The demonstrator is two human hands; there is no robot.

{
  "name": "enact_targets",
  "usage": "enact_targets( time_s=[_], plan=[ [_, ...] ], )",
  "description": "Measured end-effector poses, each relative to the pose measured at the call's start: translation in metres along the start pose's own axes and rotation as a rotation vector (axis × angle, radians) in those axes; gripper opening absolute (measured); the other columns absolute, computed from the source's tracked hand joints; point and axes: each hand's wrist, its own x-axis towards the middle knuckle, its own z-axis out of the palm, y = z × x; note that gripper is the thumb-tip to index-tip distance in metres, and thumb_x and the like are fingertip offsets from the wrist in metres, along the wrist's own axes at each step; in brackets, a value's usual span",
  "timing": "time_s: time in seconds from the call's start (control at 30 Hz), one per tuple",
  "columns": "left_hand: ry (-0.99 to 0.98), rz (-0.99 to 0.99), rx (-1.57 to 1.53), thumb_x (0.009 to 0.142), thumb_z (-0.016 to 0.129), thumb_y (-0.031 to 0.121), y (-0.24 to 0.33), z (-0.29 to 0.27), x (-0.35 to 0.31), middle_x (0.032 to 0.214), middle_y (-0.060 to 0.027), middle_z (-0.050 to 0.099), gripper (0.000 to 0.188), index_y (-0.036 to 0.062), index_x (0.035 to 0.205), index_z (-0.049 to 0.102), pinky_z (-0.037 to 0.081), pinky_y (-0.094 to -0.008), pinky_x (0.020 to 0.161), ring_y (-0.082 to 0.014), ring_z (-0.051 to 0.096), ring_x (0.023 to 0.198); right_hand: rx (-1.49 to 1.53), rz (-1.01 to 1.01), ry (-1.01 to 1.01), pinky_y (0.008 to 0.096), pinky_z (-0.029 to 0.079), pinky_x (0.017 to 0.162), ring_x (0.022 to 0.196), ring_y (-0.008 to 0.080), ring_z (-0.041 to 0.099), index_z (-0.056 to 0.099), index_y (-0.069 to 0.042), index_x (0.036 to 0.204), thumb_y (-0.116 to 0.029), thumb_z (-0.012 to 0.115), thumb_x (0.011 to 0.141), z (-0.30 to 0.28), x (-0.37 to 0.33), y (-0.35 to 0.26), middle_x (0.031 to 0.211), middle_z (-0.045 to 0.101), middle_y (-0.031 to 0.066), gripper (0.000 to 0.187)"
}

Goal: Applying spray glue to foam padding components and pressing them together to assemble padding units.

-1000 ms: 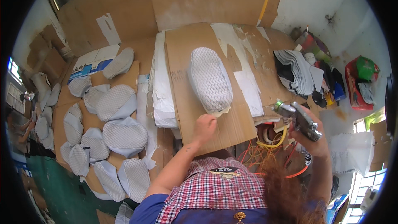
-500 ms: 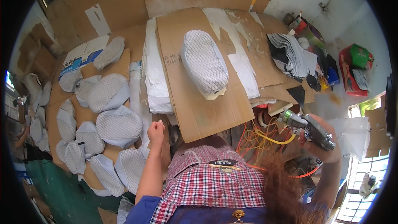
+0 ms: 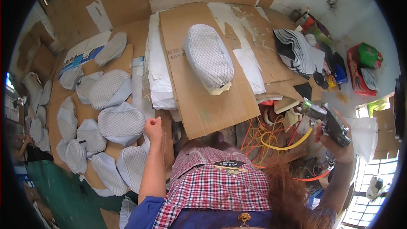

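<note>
A grey quilted padded cover [image 3: 208, 55] with a diamond pattern lies on a cardboard sheet [image 3: 216, 116] in front of me, a cream edge showing beneath its near end. My right hand [image 3: 335, 138] grips a metal spray gun [image 3: 330, 123] off to the right of the cardboard, well apart from the cover. A yellow hose [image 3: 292, 145] hangs by the gun. My left hand [image 3: 153, 129] is closed in a loose fist with nothing visible in it. It hovers beside another grey quilted cover [image 3: 121, 123] on the left-hand table.
Several similar covers [image 3: 111, 88] spread over the cardboard-topped table at left. A stack of grey and black cut pieces [image 3: 296, 53] sits at the back right. Tangled orange and yellow hoses [image 3: 267, 138] hang below the bench. At far left, another person's arm [image 3: 21, 141] shows.
My right hand has carried the spray gun a little to the right and away from the cardboard. My left hand has shifted slightly left and its fingers have curled tighter.
</note>
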Motion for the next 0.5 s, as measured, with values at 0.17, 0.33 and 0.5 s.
enact_targets(
  time_s=[0.17,0.33,0.5],
  plan=[
    [0.053,-0.067,0.018,0.074,0.065,0.013,0.002,0.002,-0.001,0.058,-0.0001,0.052,0.021,0.0034,0.063,0.051,0.039,-0.0249,0.050,-0.0090,0.047,0.052,-0.026,-0.016,-0.219,0.0249,0.044,0.065,0.073,0.0120,0.054,0.045,0.001,0.121,-0.001,0.065,0.066,-0.026,0.006,0.019,0.081,0.057,0.0045,0.058],
    [-0.180,-0.313,-0.305,0.072,0.060,0.002,0.061,0.083,-0.024,0.069,-0.0026,0.057,0.011,-0.0001,0.083,0.060,0.043,-0.0230,0.056,-0.0108,0.054,0.062,0.132,-0.094,-0.152,0.0247,0.045,0.063,0.070,0.0121,0.055,0.041,0.001,0.124,0.000,0.064,0.067,-0.028,0.050,0.024,0.080,0.057,0.0050,0.062],
    [-0.433,-0.681,-0.602,0.077,0.062,0.022,0.122,0.162,-0.042,0.090,-0.0042,0.060,0.034,0.0110,0.108,0.051,0.038,-0.0372,0.075,-0.0187,0.056,0.080,0.067,-0.073,-0.170,0.0238,0.046,0.063,0.071,0.0115,0.055,0.040,0.000,0.126,0.001,0.064,0.066,-0.069,0.071,0.033,0.079,0.056,0.0048,0.064]
  ],
)
